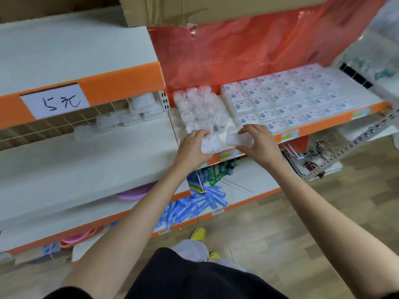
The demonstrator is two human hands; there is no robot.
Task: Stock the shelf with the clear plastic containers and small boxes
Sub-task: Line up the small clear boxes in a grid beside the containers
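Gripping one tub (210, 145) in the left hand (193, 145) and a second tub (237, 140) in the right hand (258, 144), both at the shelf (323, 124) lip, I judge a careless push could topple the pile (200, 108) behind or drop one.

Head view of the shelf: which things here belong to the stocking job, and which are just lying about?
Job:
left hand gripping a filled clear container
right hand gripping a second clear container
stacked clear containers
rows of small boxes
orange-edged shelf

Lying about:
blue tubes
handwritten price sign
cardboard box overhead
pink basin
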